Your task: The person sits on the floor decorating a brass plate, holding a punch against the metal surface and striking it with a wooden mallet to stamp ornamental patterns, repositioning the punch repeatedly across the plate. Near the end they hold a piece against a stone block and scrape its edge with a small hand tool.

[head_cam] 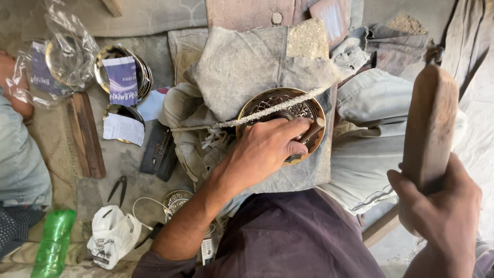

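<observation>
A round brass plate (267, 101) with pierced, engraved patterning lies on a dusty grey cloth (242, 62) over a work block. A frayed cord (267, 110) is stretched across the plate. My left hand (265, 149) rests on the plate's near edge, shut on a small chisel-like tool (312, 131) whose tip points at the plate. My right hand (442, 206) is raised at the right, shut on a long wooden mallet (429, 121) held upright above the level of the plate.
Stacked brass plates (123, 72) with paper labels lie at left beside clear plastic wrap (62, 56), wooden sticks (87, 134), pliers (119, 189), a small brass plate (177, 200), a white bag (110, 237) and a green bottle (51, 244). Another person's arm (10, 82) is at far left.
</observation>
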Action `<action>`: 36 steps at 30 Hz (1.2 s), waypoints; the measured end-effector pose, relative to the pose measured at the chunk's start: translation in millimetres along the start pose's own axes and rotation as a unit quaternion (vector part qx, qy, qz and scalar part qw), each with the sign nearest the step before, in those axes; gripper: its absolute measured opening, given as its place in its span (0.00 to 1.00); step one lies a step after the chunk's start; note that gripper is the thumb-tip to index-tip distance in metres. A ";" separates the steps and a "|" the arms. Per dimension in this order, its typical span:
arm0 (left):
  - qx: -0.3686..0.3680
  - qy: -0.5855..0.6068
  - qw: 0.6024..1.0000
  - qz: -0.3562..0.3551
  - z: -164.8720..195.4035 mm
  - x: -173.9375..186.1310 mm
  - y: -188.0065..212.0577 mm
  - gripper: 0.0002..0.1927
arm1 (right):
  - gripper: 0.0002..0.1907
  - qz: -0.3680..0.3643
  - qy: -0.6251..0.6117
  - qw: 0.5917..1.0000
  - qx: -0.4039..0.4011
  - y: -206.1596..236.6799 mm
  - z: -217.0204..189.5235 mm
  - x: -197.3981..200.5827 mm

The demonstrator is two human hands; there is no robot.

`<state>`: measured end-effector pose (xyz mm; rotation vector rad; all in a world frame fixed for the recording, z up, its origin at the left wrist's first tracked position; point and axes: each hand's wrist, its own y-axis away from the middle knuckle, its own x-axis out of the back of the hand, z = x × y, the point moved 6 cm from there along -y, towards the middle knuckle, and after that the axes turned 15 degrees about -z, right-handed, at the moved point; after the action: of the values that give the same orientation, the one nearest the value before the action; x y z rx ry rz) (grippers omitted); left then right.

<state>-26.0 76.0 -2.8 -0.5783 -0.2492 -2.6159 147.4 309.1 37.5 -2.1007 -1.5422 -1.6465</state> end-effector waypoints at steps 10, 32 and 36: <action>0.040 -0.041 0.993 -0.106 11.2 -6.5 -4.1 0.17 | 0.21 0.062 0.234 0.967 0.076 3.3 -19.9 -15.8; -0.113 -0.307 0.943 -0.051 -23.3 95.5 -193.8 0.11 | 0.15 0.098 0.059 0.976 0.187 -118.0 -79.2 -43.1; -0.038 -0.196 0.957 -0.213 -58.4 93.3 -217.8 0.21 | 0.19 0.097 0.044 0.972 0.208 -130.8 -92.9 -57.7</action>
<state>-223.2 217.0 -31.2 -1.1885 -0.4404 -2.9038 -6.7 283.4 -31.0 -1.8594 -1.4470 -1.2072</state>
